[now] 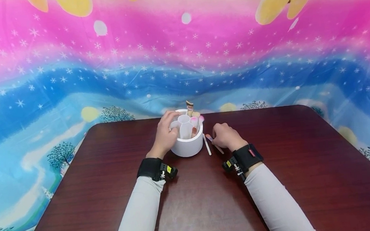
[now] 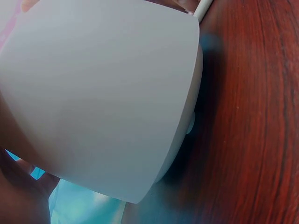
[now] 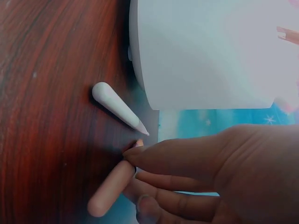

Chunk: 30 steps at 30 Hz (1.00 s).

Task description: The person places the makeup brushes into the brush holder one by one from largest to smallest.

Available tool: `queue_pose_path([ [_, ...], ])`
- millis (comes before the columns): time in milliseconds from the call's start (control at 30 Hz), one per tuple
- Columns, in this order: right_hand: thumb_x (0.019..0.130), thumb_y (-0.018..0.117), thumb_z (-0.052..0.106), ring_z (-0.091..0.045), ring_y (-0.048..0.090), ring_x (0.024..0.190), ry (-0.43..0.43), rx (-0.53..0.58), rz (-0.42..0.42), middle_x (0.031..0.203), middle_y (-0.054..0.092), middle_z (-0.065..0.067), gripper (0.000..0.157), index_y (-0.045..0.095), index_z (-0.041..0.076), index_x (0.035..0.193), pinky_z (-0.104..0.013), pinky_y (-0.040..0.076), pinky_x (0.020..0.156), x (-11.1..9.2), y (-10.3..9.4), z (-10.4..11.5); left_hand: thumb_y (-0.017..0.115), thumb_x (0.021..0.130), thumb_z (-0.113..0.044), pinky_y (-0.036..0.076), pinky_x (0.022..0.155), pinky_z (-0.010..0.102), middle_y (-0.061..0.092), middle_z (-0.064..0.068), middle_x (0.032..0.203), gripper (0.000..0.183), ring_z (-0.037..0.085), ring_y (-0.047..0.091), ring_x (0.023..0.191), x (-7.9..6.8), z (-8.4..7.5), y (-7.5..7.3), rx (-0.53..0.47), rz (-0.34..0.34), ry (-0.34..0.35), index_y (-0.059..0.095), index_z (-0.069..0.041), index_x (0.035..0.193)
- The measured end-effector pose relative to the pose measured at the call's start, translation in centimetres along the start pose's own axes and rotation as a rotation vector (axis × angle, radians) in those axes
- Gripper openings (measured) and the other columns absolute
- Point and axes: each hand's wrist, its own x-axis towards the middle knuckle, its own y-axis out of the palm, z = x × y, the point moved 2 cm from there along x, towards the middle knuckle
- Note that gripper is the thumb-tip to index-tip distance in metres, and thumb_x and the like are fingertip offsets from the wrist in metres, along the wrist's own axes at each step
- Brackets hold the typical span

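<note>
A round white makeup brush holder point(image 1: 187, 148) with inner compartments stands on the table, several brushes upright in it. My left hand point(image 1: 164, 137) grips its left side, with the thumb over the rim. In the left wrist view the holder's wall point(image 2: 103, 98) fills most of the picture. My right hand point(image 1: 227, 136) is right of the holder. In the right wrist view its thumb and fingers pinch a makeup brush with a pinkish handle point(image 3: 111, 189), low over the table. A second brush, with a white handle point(image 3: 116, 106), lies between that hand and the holder.
The dark red wooden table point(image 1: 192, 209) reaches to a colourful printed cloth point(image 1: 181, 65) behind it. Upright brushes point(image 1: 190, 108) stick up above the holder's rim at its back and right.
</note>
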Motion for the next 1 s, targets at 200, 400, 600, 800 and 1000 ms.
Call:
queue_pose_path([
  [200, 0.087, 0.061, 0.016, -0.02, 0.049, 0.052, 0.027, 0.003, 0.009, 0.055, 0.045, -0.001, 0.027, 0.058, 0.01, 0.061, -0.031, 0.039, 0.049, 0.0, 0.1, 0.0, 0.045, 0.07, 0.007, 0.037, 0.094, 0.043, 0.051, -0.007, 0.117, 0.053, 0.009, 0.041, 0.113, 0.0, 0.1, 0.1, 0.003, -0.002, -0.005, 0.059, -0.018, 0.115],
  [400, 0.091, 0.054, 0.019, -0.021, 0.051, 0.049, 0.022, 0.03, 0.033, 0.057, 0.05, -0.006, 0.024, 0.056, 0.006, 0.07, -0.03, 0.04, 0.047, -0.3, -0.1, 0.0, 0.044, 0.07, 0.007, 0.038, 0.094, 0.044, 0.051, -0.007, 0.117, 0.054, 0.009, 0.041, 0.113, 0.0, 0.1, 0.1, 0.007, 0.0, -0.017, 0.059, -0.018, 0.115],
  [600, 0.084, 0.06, 0.013, -0.02, 0.049, 0.048, 0.004, 0.055, 0.008, 0.055, 0.047, -0.004, 0.02, 0.053, 0.008, 0.066, -0.029, 0.04, 0.045, -0.4, -0.2, -0.3, 0.044, 0.069, 0.007, 0.038, 0.094, 0.045, 0.052, -0.004, 0.117, 0.053, 0.011, 0.042, 0.112, 0.0, 0.1, 0.1, 0.0, -0.005, 0.001, 0.059, -0.015, 0.114],
  [800, 0.079, 0.064, 0.012, -0.02, 0.05, 0.052, -0.031, 0.099, -0.175, 0.055, 0.05, -0.001, 0.018, 0.058, 0.009, 0.062, -0.031, 0.041, 0.05, -0.3, -1.4, -0.6, 0.044, 0.069, 0.007, 0.038, 0.093, 0.044, 0.052, -0.004, 0.117, 0.054, 0.011, 0.042, 0.112, 0.0, 0.0, 0.0, 0.004, -0.005, 0.004, 0.059, -0.015, 0.115],
  [1000, 0.081, 0.066, 0.013, -0.019, 0.059, 0.068, -0.097, 0.263, -0.431, 0.078, 0.065, -0.006, 0.008, 0.065, 0.006, 0.085, -0.036, 0.05, 0.064, -1.1, -3.8, -0.2, 0.043, 0.069, 0.008, 0.038, 0.092, 0.045, 0.052, -0.003, 0.117, 0.055, 0.013, 0.043, 0.112, 0.0, -0.4, -0.1, 0.001, -0.001, 0.021, 0.059, -0.014, 0.117],
])
